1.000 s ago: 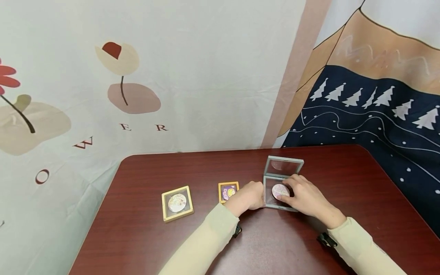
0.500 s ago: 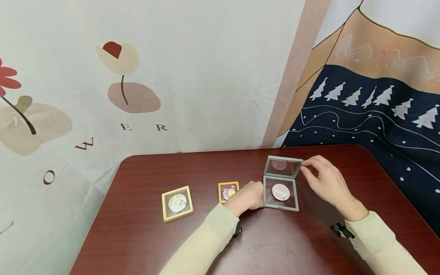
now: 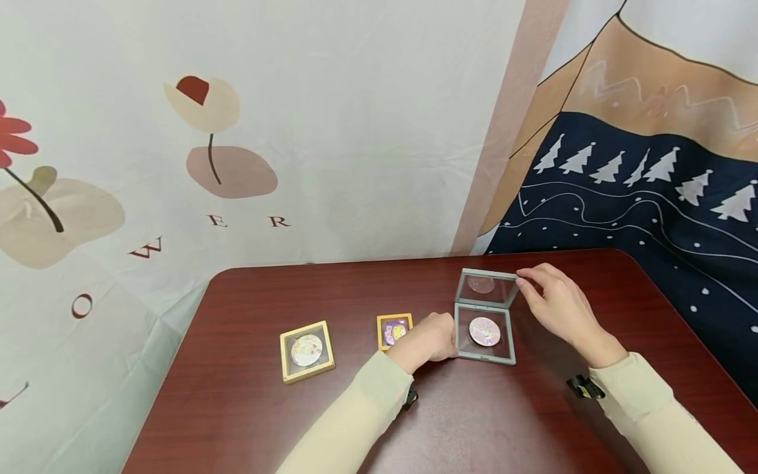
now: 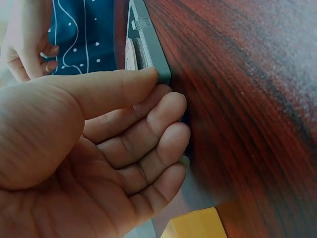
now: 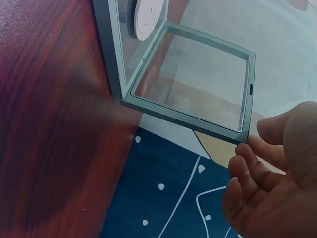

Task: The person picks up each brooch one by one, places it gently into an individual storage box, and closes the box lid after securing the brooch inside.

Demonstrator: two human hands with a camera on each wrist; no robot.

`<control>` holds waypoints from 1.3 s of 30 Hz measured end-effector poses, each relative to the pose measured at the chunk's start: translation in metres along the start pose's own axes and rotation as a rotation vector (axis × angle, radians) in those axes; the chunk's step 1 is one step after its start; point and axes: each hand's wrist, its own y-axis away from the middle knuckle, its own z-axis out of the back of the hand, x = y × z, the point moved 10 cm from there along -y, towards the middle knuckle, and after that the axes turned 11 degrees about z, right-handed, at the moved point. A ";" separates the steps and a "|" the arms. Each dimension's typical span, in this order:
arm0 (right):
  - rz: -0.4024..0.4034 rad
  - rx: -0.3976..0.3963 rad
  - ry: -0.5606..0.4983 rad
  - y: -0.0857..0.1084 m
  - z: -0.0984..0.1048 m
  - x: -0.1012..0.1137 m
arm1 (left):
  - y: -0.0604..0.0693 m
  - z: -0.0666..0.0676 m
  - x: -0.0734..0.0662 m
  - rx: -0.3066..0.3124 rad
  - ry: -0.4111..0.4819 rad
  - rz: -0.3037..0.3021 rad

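Observation:
A grey-framed clear display case (image 3: pixel 485 360) lies spread on its hinge, with a round pinkish-white glittery disc (image 3: pixel 485 332) in its base. Its see-through lid (image 5: pixel 185 119) is tilted up at the back. My left hand (image 3: pixel 435 336) grips the base's left side; in the left wrist view its thumb lies along a corner and the fingers curl beneath. With thumb and forefinger, my right hand (image 3: pixel 559 303) pinches the lid's upper right corner, its other fingers loosely bent in the right wrist view.
Farther left lies a closed pale-yellow case (image 3: pixel 308 375) with a whitish disc inside. A small orange-framed case (image 3: pixel 394 316) with a purple and yellow piece is partly behind my left hand. The dark red table (image 3: pixel 249 421) ends at a patterned cloth (image 3: pixel 367 131).
My right hand has left the disc and moved up and right to the lid's corner. The disc stays in the base, and my left hand holds its place.

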 end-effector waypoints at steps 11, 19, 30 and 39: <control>0.002 0.016 -0.004 0.011 0.001 0.003 | 0.002 0.001 -0.001 -0.020 0.016 -0.014; 0.019 0.023 -0.004 0.025 0.002 0.012 | 0.002 0.001 0.000 -0.021 0.015 -0.001; 0.034 0.045 0.012 0.042 0.000 0.021 | 0.003 0.001 0.000 -0.020 0.014 -0.001; 0.035 0.077 0.006 0.060 -0.007 0.028 | 0.003 0.002 -0.001 -0.019 0.018 -0.006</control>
